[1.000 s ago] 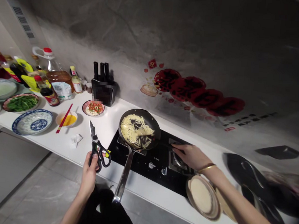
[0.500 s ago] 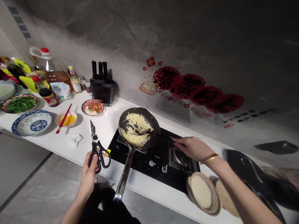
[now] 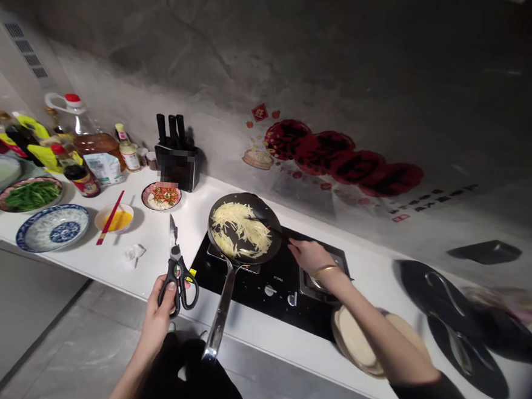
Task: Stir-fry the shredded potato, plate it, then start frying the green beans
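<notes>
My left hand (image 3: 160, 301) is closed round the black handles of kitchen scissors (image 3: 175, 266), whose blades point up and away over the counter's front. My right hand (image 3: 311, 256) grips the dark handle of a spatula (image 3: 285, 234). The spatula's head reaches into a dark frying pan (image 3: 266, 255), among pale shredded strips (image 3: 235, 220) that look like potato. This pan sits on the left burner of the black hob (image 3: 251, 286), its long metal handle pointing toward me.
Left of the hob stand a bowl of beaten egg (image 3: 119, 219) with red chopsticks (image 3: 110, 218), a blue-white bowl (image 3: 63, 229), a plate of chopped seasonings (image 3: 161, 197) and a knife block (image 3: 177, 163). Rightward lie round wooden lids (image 3: 354, 336) and dark pan lids (image 3: 468, 359).
My right hand has moved left and slightly lower with the spatula, and the strips have spread across the pan. The scissors have shifted slightly right and tilted more upright in my left hand.
</notes>
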Available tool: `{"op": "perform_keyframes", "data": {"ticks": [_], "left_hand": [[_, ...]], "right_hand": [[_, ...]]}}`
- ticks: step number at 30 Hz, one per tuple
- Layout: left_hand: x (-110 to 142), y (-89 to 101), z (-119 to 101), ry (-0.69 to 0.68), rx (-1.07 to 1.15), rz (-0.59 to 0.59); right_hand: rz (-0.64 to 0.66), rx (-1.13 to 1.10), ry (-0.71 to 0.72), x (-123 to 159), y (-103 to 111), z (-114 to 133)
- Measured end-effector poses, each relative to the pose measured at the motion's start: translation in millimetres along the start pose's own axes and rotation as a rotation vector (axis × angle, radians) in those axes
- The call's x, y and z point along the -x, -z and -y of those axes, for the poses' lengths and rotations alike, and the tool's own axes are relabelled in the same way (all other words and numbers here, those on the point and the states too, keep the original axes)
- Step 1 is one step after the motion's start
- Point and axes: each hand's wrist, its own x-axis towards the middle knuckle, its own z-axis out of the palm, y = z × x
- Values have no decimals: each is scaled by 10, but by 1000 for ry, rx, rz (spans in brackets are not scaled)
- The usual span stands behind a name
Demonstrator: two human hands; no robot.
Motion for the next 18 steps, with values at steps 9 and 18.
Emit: {"op": "perform_keyframes", "data": {"ticks": [9, 18], "left_hand": [[-38, 12, -55, -27, 19, -31], [-23, 41, 5, -40, -35, 24]], "right_hand": [[62, -82, 221, 377, 398, -547], [-116, -178, 104, -344, 4, 298]]}}
